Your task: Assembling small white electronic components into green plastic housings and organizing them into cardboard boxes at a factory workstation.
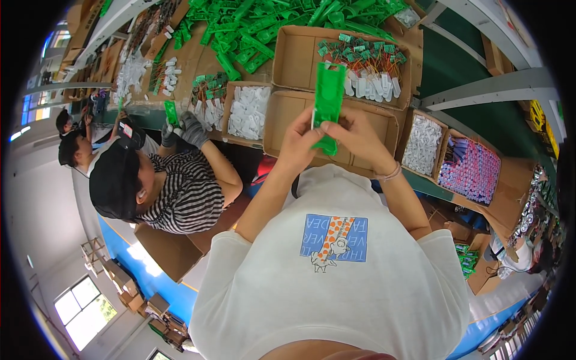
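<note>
Both of my hands are raised over a shallow cardboard tray [287, 129], closed on one long green plastic casing [329, 90]. It stands nearly upright in the picture, its far end well beyond my fingers. My left hand [302, 139] grips the lower left side, where a thin white edge shows next to the fingers. My right hand [362, 139] holds the lower right side, its thumb pressed on the casing's face. Beyond the casing, small green circuit boards [377, 55] with orange-red wires and white plastic pieces [373, 87] lie in another cardboard tray.
Green plastic parts [255, 33] are heaped at the back. Small white pieces fill boxes at left [249, 113] and right [422, 144]. Pink-and-purple cylinders [471, 171] fill a box farther right. At left, a gloved co-worker [191, 132] holds a green part. Metal frame bars [492, 99] cross the right.
</note>
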